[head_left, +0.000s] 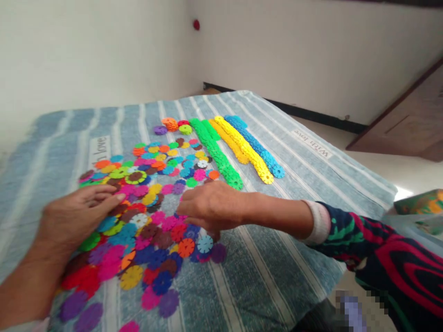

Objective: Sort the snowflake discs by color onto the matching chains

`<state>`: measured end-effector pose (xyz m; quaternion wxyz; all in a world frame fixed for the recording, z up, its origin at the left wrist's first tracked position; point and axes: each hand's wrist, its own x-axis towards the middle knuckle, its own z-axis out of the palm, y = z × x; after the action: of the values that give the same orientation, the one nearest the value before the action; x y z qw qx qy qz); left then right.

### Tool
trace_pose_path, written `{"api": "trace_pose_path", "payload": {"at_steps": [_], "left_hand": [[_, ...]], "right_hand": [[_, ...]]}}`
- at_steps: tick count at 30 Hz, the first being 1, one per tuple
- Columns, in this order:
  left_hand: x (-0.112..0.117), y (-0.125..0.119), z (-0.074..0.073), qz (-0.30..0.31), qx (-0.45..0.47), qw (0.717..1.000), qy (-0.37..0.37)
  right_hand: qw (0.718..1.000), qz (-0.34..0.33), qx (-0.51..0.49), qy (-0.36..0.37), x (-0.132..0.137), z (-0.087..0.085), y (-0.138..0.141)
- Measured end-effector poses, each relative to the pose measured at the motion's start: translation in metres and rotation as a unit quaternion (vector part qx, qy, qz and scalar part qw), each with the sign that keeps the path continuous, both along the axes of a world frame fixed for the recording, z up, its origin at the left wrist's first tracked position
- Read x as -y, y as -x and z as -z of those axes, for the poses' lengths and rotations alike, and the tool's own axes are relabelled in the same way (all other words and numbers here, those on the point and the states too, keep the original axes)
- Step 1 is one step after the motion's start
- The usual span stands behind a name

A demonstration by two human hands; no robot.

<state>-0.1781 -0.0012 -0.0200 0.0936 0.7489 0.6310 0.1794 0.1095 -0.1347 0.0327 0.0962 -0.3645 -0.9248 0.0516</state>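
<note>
A loose pile of notched plastic discs (148,230) in many colours spreads over the cloth. My left hand (76,214) rests at the pile's left side. Its fingers are loosely curled, the thumb a little apart and lying over pink and brown discs. Over the pile's right side reaches my right hand (211,205), fingers bunched and pointing down among the discs. Whatever those fingertips hold is hidden. Beyond it lie overlapping rows of discs sorted by colour: a green row (216,154), a yellow row (245,150) and a blue row (258,145).
Small stacks stand at the back, among them an orange stack (170,124) and a purple disc (160,130). A striped blue-grey cloth (277,249) covers the table. White walls rise behind, and a brown wooden panel (404,110) leans at the right.
</note>
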Motion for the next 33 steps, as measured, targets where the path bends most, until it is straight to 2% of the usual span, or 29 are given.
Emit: {"api": "trace_pose_path", "payload": {"at_steps": [2,4,9,13,21,33], "left_hand": [[0.005,-0.005,-0.003,-0.028,0.073,0.997,0.029],[0.01,-0.009,-0.004,-0.02,0.118,0.992,0.035],[0.017,-0.007,0.0,0.0,0.151,0.988,0.029],[0.019,-0.005,0.004,0.0,0.163,0.987,0.013],[0.025,-0.005,0.003,0.007,0.164,0.986,-0.011],[0.03,-0.01,0.0,0.038,0.137,0.99,-0.025]], "right_hand": [[1.0,-0.008,-0.015,-0.016,0.003,0.01,0.009],[0.999,-0.014,-0.031,-0.027,0.006,0.019,0.016],[0.997,-0.021,-0.062,-0.044,0.012,0.042,0.029],[0.994,-0.031,-0.082,-0.059,0.015,0.053,0.033],[0.99,-0.035,-0.129,-0.05,0.019,0.065,0.035],[0.988,-0.035,-0.146,-0.024,0.018,0.063,0.035]]}}
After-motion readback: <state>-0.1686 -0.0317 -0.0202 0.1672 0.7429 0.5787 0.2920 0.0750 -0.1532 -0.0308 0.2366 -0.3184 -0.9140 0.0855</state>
